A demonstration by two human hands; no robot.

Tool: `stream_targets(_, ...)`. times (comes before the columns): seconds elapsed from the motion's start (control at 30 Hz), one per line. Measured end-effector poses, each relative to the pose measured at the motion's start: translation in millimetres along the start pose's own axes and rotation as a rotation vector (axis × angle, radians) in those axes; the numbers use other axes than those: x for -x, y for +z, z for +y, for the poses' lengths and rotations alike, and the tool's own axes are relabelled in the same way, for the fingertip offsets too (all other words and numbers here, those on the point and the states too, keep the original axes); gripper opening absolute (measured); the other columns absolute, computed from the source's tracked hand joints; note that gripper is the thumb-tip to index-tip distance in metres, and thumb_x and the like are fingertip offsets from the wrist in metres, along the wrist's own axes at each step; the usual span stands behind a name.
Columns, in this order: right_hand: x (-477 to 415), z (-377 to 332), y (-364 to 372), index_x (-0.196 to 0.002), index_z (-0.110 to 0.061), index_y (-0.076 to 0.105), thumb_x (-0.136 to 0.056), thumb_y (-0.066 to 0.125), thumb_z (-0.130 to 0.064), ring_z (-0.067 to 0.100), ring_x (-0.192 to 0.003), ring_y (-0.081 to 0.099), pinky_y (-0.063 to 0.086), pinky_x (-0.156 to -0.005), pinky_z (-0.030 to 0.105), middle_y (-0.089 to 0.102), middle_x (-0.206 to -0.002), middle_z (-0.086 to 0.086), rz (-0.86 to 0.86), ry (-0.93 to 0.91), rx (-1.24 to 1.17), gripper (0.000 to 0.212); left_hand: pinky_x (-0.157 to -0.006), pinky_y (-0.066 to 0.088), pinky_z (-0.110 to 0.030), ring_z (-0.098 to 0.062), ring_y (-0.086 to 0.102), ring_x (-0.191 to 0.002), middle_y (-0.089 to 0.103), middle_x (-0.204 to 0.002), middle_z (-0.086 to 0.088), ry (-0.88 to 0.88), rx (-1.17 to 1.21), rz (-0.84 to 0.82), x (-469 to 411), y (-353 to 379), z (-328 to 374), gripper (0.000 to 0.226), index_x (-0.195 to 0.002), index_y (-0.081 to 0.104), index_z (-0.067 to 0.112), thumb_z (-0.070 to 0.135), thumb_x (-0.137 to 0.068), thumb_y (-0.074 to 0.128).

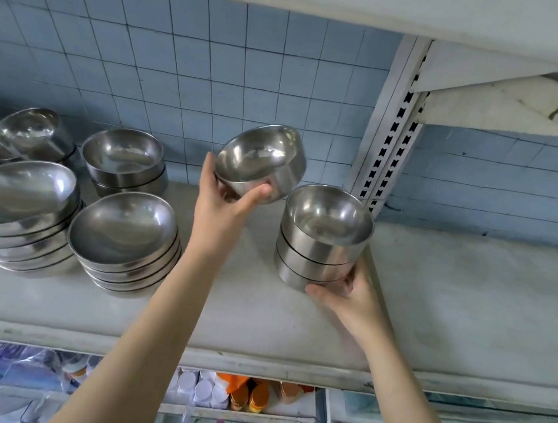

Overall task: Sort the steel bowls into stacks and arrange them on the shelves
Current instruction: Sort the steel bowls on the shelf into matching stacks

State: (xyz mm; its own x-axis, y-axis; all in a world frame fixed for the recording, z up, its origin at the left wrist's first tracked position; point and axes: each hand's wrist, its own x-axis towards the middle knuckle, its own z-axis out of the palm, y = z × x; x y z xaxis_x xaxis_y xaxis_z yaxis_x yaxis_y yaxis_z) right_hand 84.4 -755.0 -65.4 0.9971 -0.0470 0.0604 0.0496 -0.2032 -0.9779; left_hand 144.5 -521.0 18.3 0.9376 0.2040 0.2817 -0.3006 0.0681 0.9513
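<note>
My left hand point(225, 202) grips a single steel bowl point(262, 161), tilted and lifted above the white shelf point(245, 318). To its right stands a stack of three straight-sided steel bowls point(325, 237); my right hand point(348, 292) holds the bottom of that stack at its front right. On the left of the shelf sit other stacks: a wide stack point(122, 246), a larger one at the far left point(19, 211), and two further back point(124, 160) point(27, 136).
A slotted white upright post point(394, 134) rises just behind the three-bowl stack. Blue tiles cover the wall behind. An upper shelf overhangs at top. The right shelf section point(474, 301) is bare. Jars and packets fill the shelf below point(217, 394).
</note>
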Motion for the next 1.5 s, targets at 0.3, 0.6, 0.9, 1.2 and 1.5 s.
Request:
stream_targets(0.3,0,1,1,-0.14,-0.042,0.043,-0.062,0.094,-0.032,0.011,-0.127,0.057,0.047,-0.105,0.04,0.059,-0.138,-0.011,-0.041,-0.038,-0.036,0.094,-0.107,0.033,-0.009,0.005,0.042,-0.134,0.044,-0.139,0.022,0.06,-0.206,-0.426,18,40,50,0.111,-0.158,0.014,0.022,0.034,-0.074,0.085)
stream_targets(0.6,-3,3,1,-0.143,-0.029,0.043,-0.067,0.092,-0.012,0.002,-0.118,0.061,0.051,-0.085,0.015,0.062,-0.134,-0.01,-0.045,-0.02,-0.095,0.092,-0.094,0.024,0.008,0.01,0.03,-0.134,0.033,-0.15,0.019,-0.011,-0.363,-0.457,28,34,24,0.103,-0.157,0.014,0.023,0.038,-0.078,0.078)
stream_targets(0.9,-10,4,0,-0.144,-0.027,0.043,-0.065,0.093,-0.012,0.002,-0.121,0.059,0.051,-0.089,0.016,0.061,-0.136,-0.01,-0.057,-0.013,-0.09,0.095,-0.123,0.021,-0.037,-0.012,0.022,-0.15,0.023,-0.164,0.001,-0.006,-0.484,-0.542,20,27,34,0.125,-0.159,0.005,0.02,0.069,-0.068,0.075)
stream_targets(1.2,-64,-8,25,-0.139,-0.028,0.044,-0.067,0.092,-0.019,-0.006,-0.113,0.061,0.047,-0.094,0.018,0.064,-0.127,-0.019,-0.073,-0.028,-0.003,0.087,-0.11,0.028,-0.008,0.003,0.032,-0.139,0.028,-0.155,0.019,0.169,-0.69,-0.175,64,-43,57,0.097,-0.157,0.021,0.024,0.049,-0.076,0.069)
stream_targets(1.5,-98,-9,37,-0.139,-0.021,0.039,-0.07,0.09,-0.021,-0.001,-0.115,0.059,0.045,-0.106,0.031,0.061,-0.13,-0.01,-0.052,-0.001,0.045,0.086,-0.116,0.031,-0.024,-0.011,0.037,-0.142,0.041,-0.154,0.003,0.329,-0.799,0.095,100,-102,38,0.068,-0.144,0.045,0.02,0.039,-0.082,0.066)
